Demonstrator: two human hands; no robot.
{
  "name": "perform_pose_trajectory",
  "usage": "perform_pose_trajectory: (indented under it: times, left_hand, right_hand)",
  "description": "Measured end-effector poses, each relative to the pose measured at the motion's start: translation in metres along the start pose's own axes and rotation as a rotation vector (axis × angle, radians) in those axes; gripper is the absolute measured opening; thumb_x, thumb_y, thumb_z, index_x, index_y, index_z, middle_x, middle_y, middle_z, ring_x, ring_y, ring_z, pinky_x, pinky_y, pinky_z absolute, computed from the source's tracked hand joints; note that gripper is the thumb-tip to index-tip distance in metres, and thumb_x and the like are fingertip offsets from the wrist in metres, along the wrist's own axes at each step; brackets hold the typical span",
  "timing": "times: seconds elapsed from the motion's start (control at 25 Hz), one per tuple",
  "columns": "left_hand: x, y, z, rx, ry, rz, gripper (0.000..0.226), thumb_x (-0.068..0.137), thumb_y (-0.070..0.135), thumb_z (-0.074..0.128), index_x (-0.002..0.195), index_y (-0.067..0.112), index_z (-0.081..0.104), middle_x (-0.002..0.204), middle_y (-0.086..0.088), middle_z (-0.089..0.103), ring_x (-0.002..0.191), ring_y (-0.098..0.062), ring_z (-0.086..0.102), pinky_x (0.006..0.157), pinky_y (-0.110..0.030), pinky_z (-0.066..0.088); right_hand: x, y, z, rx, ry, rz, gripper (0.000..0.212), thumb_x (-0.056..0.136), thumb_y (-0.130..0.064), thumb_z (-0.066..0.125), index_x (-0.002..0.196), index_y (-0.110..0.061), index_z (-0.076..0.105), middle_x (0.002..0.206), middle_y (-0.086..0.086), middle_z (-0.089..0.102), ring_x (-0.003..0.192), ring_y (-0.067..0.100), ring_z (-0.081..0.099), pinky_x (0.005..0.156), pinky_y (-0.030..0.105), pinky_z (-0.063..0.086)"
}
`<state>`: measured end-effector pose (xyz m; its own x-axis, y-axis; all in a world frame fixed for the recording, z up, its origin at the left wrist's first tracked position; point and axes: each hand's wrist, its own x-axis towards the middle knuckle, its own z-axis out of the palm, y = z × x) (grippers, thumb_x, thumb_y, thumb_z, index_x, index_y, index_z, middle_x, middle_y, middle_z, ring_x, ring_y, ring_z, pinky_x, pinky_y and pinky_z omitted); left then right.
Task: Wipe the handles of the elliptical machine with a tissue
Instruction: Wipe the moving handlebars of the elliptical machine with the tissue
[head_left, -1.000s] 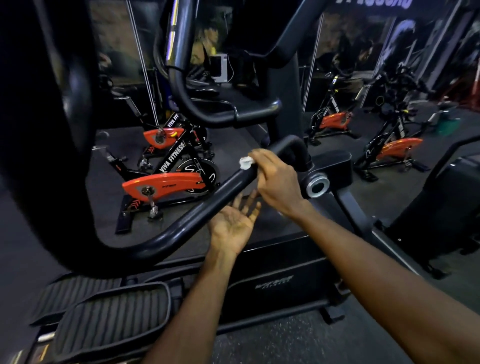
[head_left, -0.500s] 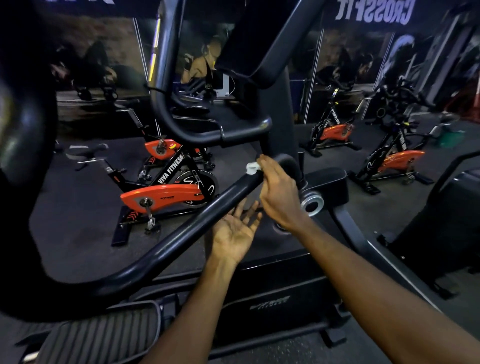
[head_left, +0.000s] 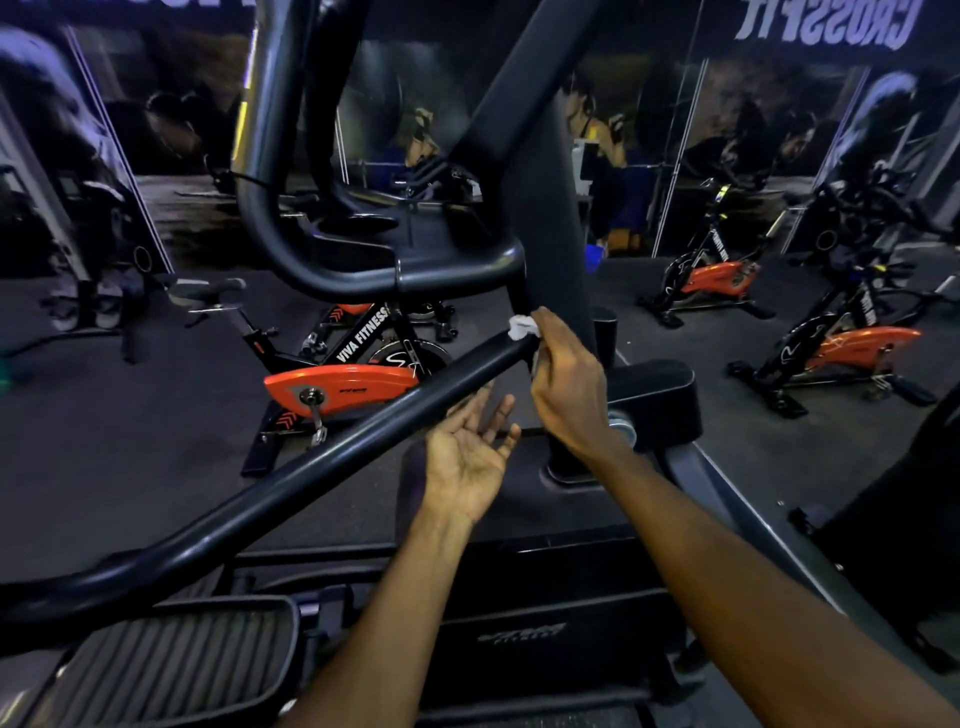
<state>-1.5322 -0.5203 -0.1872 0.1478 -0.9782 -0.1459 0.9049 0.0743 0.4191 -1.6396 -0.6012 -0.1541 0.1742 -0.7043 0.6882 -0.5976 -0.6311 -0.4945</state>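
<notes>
A long black handle bar (head_left: 322, 462) of the elliptical machine runs from lower left up to the centre. My right hand (head_left: 566, 379) pinches a small crumpled white tissue (head_left: 521, 327) and presses it on the bar's upper end, near the machine's upright column (head_left: 550, 208). My left hand (head_left: 470, 457) hovers palm up just under the bar, fingers spread and relaxed, holding nothing. A second curved black handle (head_left: 374, 278) arcs above the tissue.
A ribbed black foot pedal (head_left: 171, 670) lies at the lower left. Orange and black spin bikes stand behind, one (head_left: 343, 387) at centre left and others (head_left: 852, 348) at right. A dark machine edge (head_left: 930, 499) stands at the far right. Mirrors line the back wall.
My right hand has slid the tissue up the bar toward the column. The view has tilted upward, so the pedal has dropped lower in frame. My left hand has stayed under the bar.
</notes>
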Motion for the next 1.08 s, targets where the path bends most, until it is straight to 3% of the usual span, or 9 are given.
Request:
perform_pose_trajectory:
  times: [0.16,0.24,0.36,0.48,0.56,0.72,0.84,1.0,1.08]
  left_hand:
    - [0.004,-0.014,0.008,0.054,-0.044,0.034,0.045,0.091,0.010,0.050,0.135,0.016,0.056,0.127,0.005,0.068,0.099,-0.017,0.065,0.080,-0.033,0.044]
    - [0.006,-0.019,0.011,0.070,-0.041,0.061,0.041,0.094,0.009,0.047,0.133,0.016,0.058,0.128,0.005,0.067,0.101,-0.018,0.065,0.082,-0.033,0.044]
    - [0.006,-0.021,0.015,0.061,-0.027,0.092,0.032,0.094,0.006,0.047,0.119,0.016,0.064,0.128,0.002,0.067,0.103,-0.020,0.064,0.083,-0.034,0.045]
    - [0.006,-0.020,0.015,0.078,0.000,0.122,0.030,0.093,0.003,0.047,0.114,0.017,0.064,0.130,-0.001,0.066,0.107,-0.023,0.063,0.081,-0.035,0.045]
    - [0.004,-0.018,0.014,0.074,0.014,0.147,0.029,0.092,0.000,0.046,0.106,0.018,0.065,0.126,-0.002,0.067,0.104,-0.023,0.063,0.079,-0.035,0.046]
    - [-0.007,-0.010,0.003,0.105,0.050,0.198,0.031,0.092,-0.003,0.045,0.098,0.019,0.066,0.113,0.000,0.072,0.094,-0.020,0.066,0.076,-0.034,0.046]
    - [-0.010,0.001,-0.007,0.091,0.117,0.226,0.030,0.092,-0.004,0.045,0.089,0.019,0.065,0.097,0.003,0.073,0.088,-0.020,0.066,0.070,-0.033,0.045]
    - [-0.017,0.012,-0.017,0.110,0.154,0.216,0.037,0.091,-0.005,0.047,0.075,0.019,0.070,0.078,0.007,0.073,0.080,-0.017,0.065,0.068,-0.031,0.043]
    - [-0.020,0.018,-0.022,0.116,0.159,0.205,0.041,0.092,-0.005,0.046,0.071,0.019,0.072,0.075,0.006,0.073,0.075,-0.014,0.065,0.067,-0.030,0.042]
  right_hand:
    - [0.002,0.025,-0.012,0.000,-0.054,0.332,0.035,0.093,-0.008,0.043,0.125,-0.014,0.057,0.101,0.016,0.069,0.097,0.039,0.064,0.081,0.043,0.051]
    - [0.004,0.033,-0.019,-0.033,-0.156,0.460,0.030,0.092,-0.012,0.042,0.117,-0.013,0.059,0.108,0.020,0.066,0.105,0.043,0.059,0.086,0.044,0.046]
    - [0.013,0.032,-0.029,-0.062,-0.244,0.578,0.037,0.089,-0.013,0.042,0.122,-0.016,0.060,0.123,0.021,0.060,0.116,0.046,0.052,0.096,0.046,0.042]
    - [0.032,0.010,-0.031,-0.041,-0.200,0.309,0.042,0.088,-0.010,0.042,0.123,-0.019,0.064,0.115,0.018,0.066,0.117,0.041,0.050,0.096,0.044,0.038]
    - [0.048,-0.002,-0.031,-0.027,-0.256,0.152,0.040,0.092,-0.011,0.042,0.122,-0.022,0.066,0.116,0.014,0.066,0.121,0.036,0.042,0.097,0.045,0.031]
    - [0.056,0.000,-0.027,-0.039,-0.310,0.190,0.035,0.095,-0.013,0.040,0.116,-0.018,0.068,0.118,0.014,0.067,0.118,0.037,0.051,0.100,0.048,0.032]
    - [0.050,-0.019,-0.016,-0.040,-0.370,-0.037,0.031,0.096,-0.019,0.041,0.106,-0.016,0.070,0.109,0.008,0.069,0.107,0.028,0.060,0.098,0.044,0.032]
    - [0.066,-0.020,-0.018,-0.151,-0.511,0.123,0.037,0.099,-0.034,0.035,0.097,-0.017,0.068,0.094,0.006,0.064,0.101,0.029,0.058,0.100,0.051,0.029]
    - [0.055,-0.037,-0.010,-0.223,-0.550,0.009,0.040,0.098,-0.041,0.035,0.087,-0.019,0.066,0.093,0.006,0.065,0.100,0.029,0.058,0.101,0.054,0.030]
